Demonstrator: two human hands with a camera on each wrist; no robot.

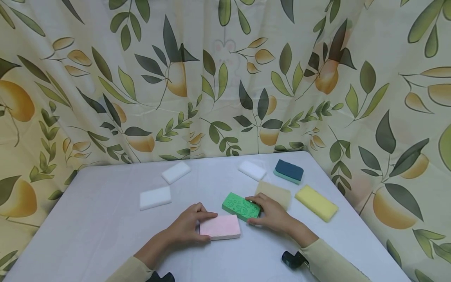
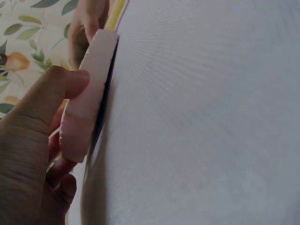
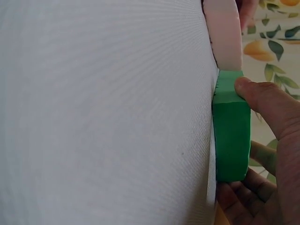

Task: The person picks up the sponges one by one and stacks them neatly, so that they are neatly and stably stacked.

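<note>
My left hand (image 1: pixel 190 225) grips a pink sponge (image 1: pixel 222 227) by its left end, thumb on the near edge and fingers along the far side. In the left wrist view, the pink sponge (image 2: pixel 89 98) has a dark line along its underside; whether it touches the table there I cannot tell. My right hand (image 1: pixel 273 213) holds a green patterned sponge (image 1: pixel 239 205) at its right end between thumb and fingers. The right wrist view has the thumb on the side of the green sponge (image 3: pixel 232 131), close beside the pink one (image 3: pixel 224 35).
Behind the right hand lies a beige flat sponge (image 1: pixel 273 192), with a yellow sponge (image 1: pixel 316 203) to its right. A dark blue and green sponge (image 1: pixel 289 171) and white blocks (image 1: pixel 251 170) (image 1: pixel 176 172) (image 1: pixel 155 197) lie farther back on the white table (image 1: pixel 105 219). A leaf-patterned curtain (image 1: pixel 218 78) hangs behind.
</note>
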